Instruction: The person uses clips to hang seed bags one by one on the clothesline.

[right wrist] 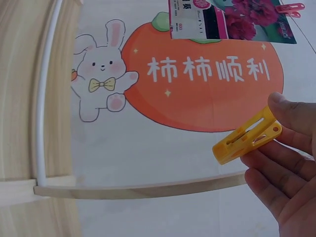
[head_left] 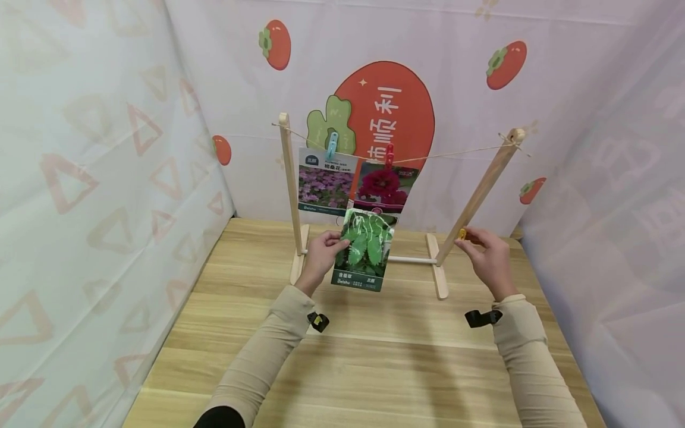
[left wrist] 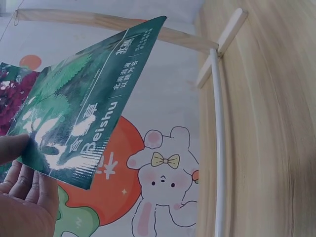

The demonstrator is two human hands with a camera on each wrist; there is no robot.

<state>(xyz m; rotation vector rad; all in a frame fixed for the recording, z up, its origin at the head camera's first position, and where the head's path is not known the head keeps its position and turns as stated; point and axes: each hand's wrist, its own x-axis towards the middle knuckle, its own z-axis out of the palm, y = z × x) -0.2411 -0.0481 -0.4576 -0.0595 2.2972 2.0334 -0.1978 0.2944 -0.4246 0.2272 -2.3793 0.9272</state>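
My left hand (head_left: 321, 257) pinches a green seed packet (head_left: 365, 249) by its left edge, thumb in front. The packet shows fern-like leaves and stands in front of the line, below two hanging packets. Between the thumb and fingers of my right hand (head_left: 489, 258) is a yellow clothespin (right wrist: 247, 136), near the right post. On the string (head_left: 444, 156), a blue clothespin (head_left: 332, 144) holds a purple-flower seed packet (head_left: 325, 183), and a red clothespin (head_left: 389, 154) holds a red-flower seed packet (head_left: 386, 185).
The string runs between the left post (head_left: 291, 184) and the leaning right post (head_left: 481, 193) of a wooden stand. A white rod (head_left: 412, 260) joins its feet on the wood-grain table (head_left: 369, 362). Printed cloth (head_left: 455, 35) surrounds the table at the back and sides.
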